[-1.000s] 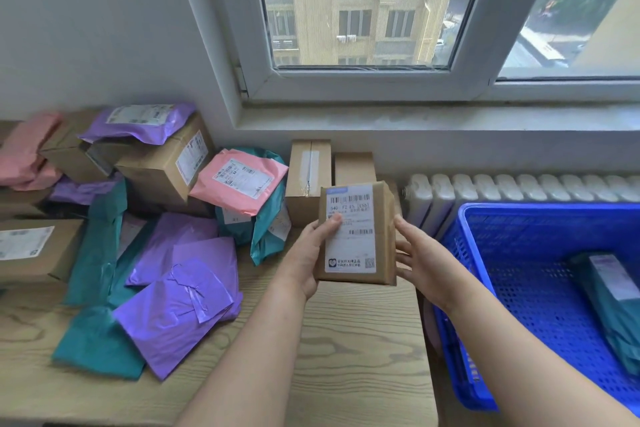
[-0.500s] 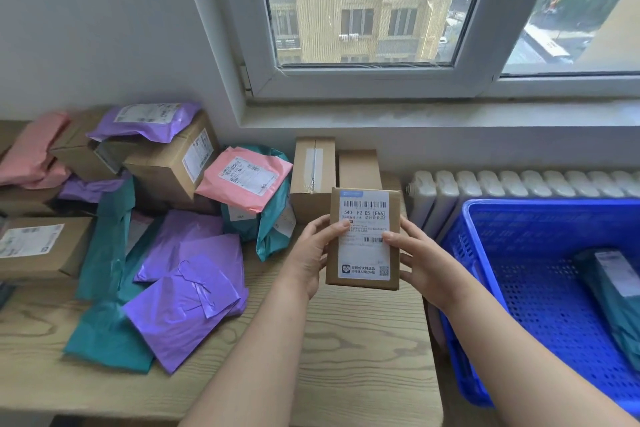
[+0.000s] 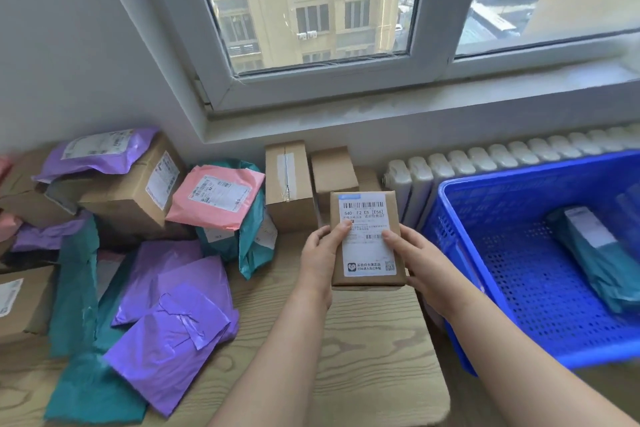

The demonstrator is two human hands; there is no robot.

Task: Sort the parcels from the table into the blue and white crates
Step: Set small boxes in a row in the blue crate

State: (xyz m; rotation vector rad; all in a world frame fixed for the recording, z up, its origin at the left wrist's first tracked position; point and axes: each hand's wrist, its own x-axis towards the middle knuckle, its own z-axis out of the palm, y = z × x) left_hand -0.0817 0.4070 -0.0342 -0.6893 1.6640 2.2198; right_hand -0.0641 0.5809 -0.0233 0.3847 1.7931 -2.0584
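A small brown cardboard parcel (image 3: 367,239) with a white shipping label facing me is held above the wooden table (image 3: 363,350). My left hand (image 3: 320,255) grips its left edge, thumb on the label. My right hand (image 3: 420,260) grips its right edge, thumb on the label too. The blue crate (image 3: 460,253) stands to the right of the table and holds a teal bag parcel (image 3: 602,253). No white crate is in view.
Purple bags (image 3: 173,315), teal bags (image 3: 74,288), a pink bag (image 3: 214,196) and several brown boxes (image 3: 285,184) are piled on the table's left and back. A white radiator (image 3: 415,184) sits behind the crate under the window sill.
The parcel has turned to face me squarely and sits a little lower and nearer. Both thumbs now lie on its label. The view has tilted to the left.
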